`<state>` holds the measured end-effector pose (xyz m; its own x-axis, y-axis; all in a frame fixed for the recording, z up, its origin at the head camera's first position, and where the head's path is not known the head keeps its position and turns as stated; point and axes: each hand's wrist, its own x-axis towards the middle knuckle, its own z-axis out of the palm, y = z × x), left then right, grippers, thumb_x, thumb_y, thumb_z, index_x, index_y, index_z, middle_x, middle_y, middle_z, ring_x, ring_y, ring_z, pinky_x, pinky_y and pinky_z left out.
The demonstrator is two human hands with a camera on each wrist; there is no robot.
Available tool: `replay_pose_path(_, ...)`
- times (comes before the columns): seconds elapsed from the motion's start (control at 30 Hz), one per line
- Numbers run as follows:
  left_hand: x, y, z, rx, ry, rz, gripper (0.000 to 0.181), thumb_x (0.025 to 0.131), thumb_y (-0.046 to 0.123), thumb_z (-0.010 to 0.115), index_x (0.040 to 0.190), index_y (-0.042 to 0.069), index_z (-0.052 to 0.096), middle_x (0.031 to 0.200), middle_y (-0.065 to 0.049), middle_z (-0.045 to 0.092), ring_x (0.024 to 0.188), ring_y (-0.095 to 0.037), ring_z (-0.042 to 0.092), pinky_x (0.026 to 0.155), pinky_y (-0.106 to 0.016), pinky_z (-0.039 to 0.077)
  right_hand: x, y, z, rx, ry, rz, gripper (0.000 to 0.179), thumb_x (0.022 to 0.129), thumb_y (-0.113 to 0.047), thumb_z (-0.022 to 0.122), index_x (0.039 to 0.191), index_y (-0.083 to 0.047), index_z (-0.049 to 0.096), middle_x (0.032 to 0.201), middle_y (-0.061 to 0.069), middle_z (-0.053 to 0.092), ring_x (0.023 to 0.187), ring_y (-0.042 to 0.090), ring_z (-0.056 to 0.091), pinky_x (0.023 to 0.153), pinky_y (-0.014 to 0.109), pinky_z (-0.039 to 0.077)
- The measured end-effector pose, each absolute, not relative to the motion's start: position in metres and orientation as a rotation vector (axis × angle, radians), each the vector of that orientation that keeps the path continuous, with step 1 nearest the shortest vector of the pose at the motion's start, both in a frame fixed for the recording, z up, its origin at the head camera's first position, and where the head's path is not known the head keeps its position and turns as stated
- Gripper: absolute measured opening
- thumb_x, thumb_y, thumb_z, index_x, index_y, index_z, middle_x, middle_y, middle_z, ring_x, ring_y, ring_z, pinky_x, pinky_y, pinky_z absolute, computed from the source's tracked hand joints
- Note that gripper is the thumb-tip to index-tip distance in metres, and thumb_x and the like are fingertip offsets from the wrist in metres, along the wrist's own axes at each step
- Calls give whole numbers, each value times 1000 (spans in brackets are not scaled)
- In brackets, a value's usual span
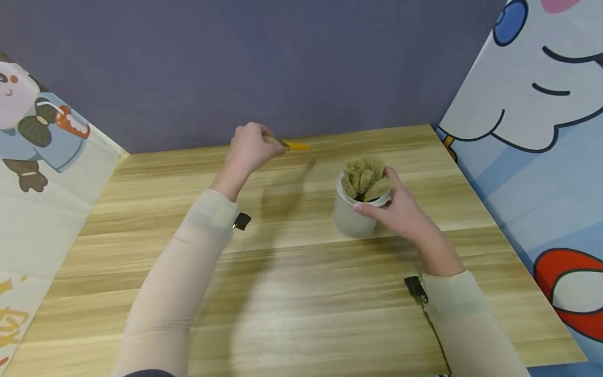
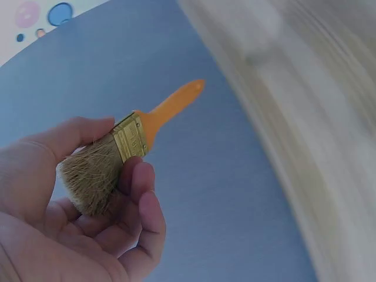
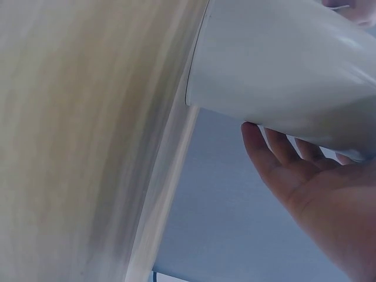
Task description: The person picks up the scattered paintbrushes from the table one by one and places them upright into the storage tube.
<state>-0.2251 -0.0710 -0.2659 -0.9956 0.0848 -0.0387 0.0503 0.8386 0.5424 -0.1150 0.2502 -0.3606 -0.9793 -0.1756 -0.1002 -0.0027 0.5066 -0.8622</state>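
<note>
My left hand holds a paintbrush above the back of the table, with thumb and fingers pinching it around the bristles and metal band. Its orange handle points away from the palm. At the right of the table stands a white cylindrical pot, and several tan bristle heads stick up out of it. My right hand grips the pot from its right side, thumb near the front of the rim. Seen from the right wrist, the fingers lie along the pot's smooth wall.
The pot stands on a wood-grain table. A dark blue-grey panel rises along its back edge. Cartoon-printed walls flank both sides, the right one close to the table. Black clips hang at both sleeve cuffs.
</note>
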Motion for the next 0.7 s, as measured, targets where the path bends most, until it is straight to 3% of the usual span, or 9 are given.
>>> replay_pose_path(0.17, -215, -70, -246, 154, 2943, 902, 45, 94, 37, 79, 131, 11, 74, 118, -10, 74, 108, -30, 64, 92, -44, 56, -114, 251, -361, -148, 2571, -1463, 124, 93, -48, 81, 171, -24, -12, 173, 27, 24, 155, 47, 39, 121, 64, 40)
replay_pose_path(0.3, -205, -69, -232, 193, 2940, 910, 45, 96, 39, 76, 132, 13, 73, 122, -7, 73, 113, -25, 58, 90, -41, 55, -115, 250, -361, -161, 2588, -1456, 123, 93, -48, 81, 171, -24, -10, 174, 26, 25, 157, 46, 36, 123, 65, 37)
replay_pose_path(0.37, -200, -68, -226, 231, 2934, 912, 41, 96, 40, 76, 129, 15, 75, 119, -5, 74, 101, -24, 59, 82, -38, 54, -115, 250, -361, -162, 2598, -1444, 123, 92, -49, 81, 172, -24, -9, 174, 25, 24, 158, 46, 33, 125, 66, 34)
replay_pose_path(0.53, -186, -59, -212, 349, 2940, 933, 28, 94, 39, 76, 114, 19, 79, 87, -2, 74, 60, -15, 48, 59, -30, 45, -113, 250, -362, -152, 2606, -1418, 124, 92, -50, 81, 171, -22, -10, 174, 26, 24, 159, 46, 32, 126, 65, 32)
replay_pose_path(0.6, -180, -54, -204, 389, 2948, 961, 25, 93, 38, 76, 111, 20, 78, 75, 0, 68, 56, -13, 45, 56, -28, 42, -114, 250, -362, -164, 2601, -1437, 123, 92, -48, 82, 172, -22, -9, 173, 26, 25, 158, 46, 33, 125, 65, 33)
replay_pose_path(0.7, -170, -47, -190, 455, 2960, 995, 26, 93, 36, 77, 113, 19, 77, 72, 0, 62, 59, -14, 46, 56, -27, 42, -115, 250, -362, -188, 2590, -1478, 121, 93, -44, 82, 172, -22, -7, 173, 24, 26, 159, 44, 33, 126, 65, 33)
